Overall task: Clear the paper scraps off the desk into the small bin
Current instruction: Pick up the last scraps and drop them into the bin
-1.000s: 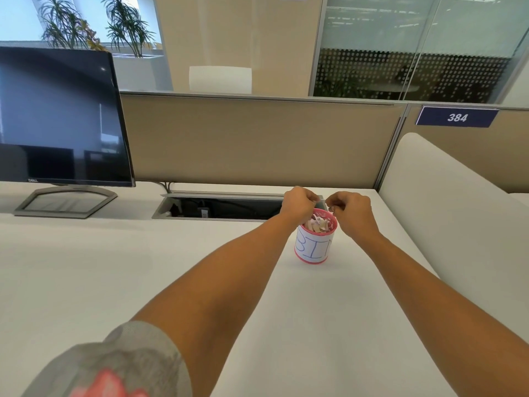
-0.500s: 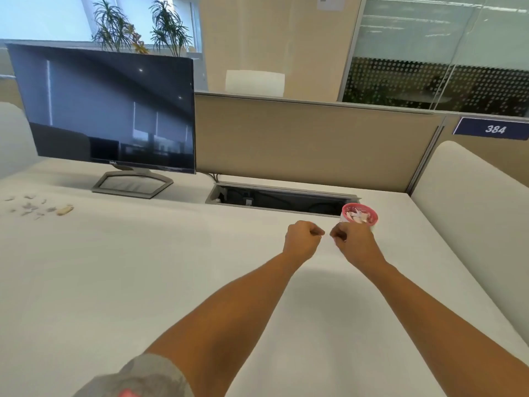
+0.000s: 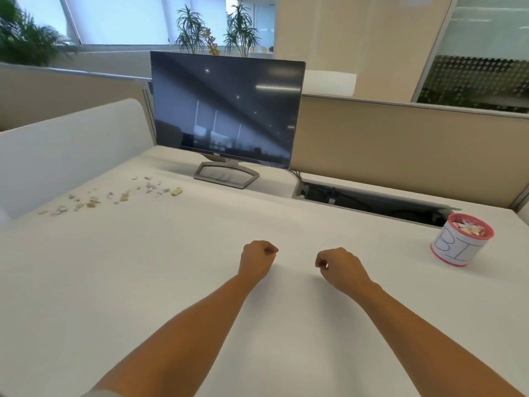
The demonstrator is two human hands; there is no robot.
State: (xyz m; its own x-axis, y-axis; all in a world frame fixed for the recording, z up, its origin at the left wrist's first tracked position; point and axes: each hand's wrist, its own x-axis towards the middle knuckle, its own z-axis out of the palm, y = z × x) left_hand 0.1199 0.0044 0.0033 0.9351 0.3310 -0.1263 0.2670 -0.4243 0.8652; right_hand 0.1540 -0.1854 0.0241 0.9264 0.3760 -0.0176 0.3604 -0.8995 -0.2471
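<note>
My left hand (image 3: 257,262) and right hand (image 3: 340,267) hang clenched on nothing over the desk (image 3: 171,282); the paper scraps (image 3: 114,196), far left near the monitor (image 3: 226,110) and well apart from the bin (image 3: 458,247), look feather-light, limp and prone to scatter, so I judge fingertip pinches of clusters best.

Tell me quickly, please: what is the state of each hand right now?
Left hand: closed, fingers curled into a fist, nothing visible in it.
Right hand: closed, fingers curled, nothing visible in it.

Scraps (image 3: 114,196) left, bin (image 3: 458,247) right
</note>
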